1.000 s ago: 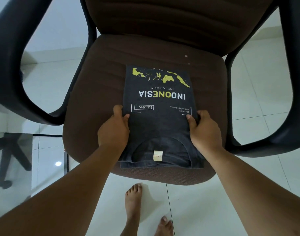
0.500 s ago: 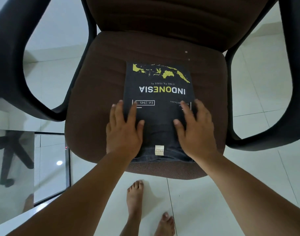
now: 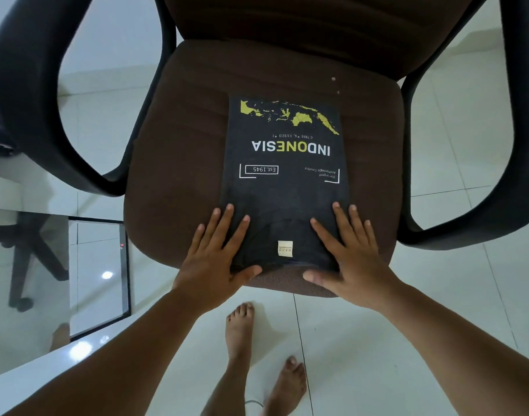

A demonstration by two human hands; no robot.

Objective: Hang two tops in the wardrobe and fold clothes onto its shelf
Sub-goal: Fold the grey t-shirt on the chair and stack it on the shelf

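Brown chair (image 3: 179, 163): seat carries a folded dark T-shirt (image 3: 284, 187), print up, at the front edge. Left hand (image 3: 218, 259) and right hand (image 3: 347, 259) lie flat on its near corners, fingers straight and spread.

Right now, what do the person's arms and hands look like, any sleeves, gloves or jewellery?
Both forearms are bare as far as the picture shows; no sleeve reaches into view. The left hand and right hand wear no gloves, and no rings, watch or bracelets show. The fingernails look short and unpainted. The feet below are bare too.
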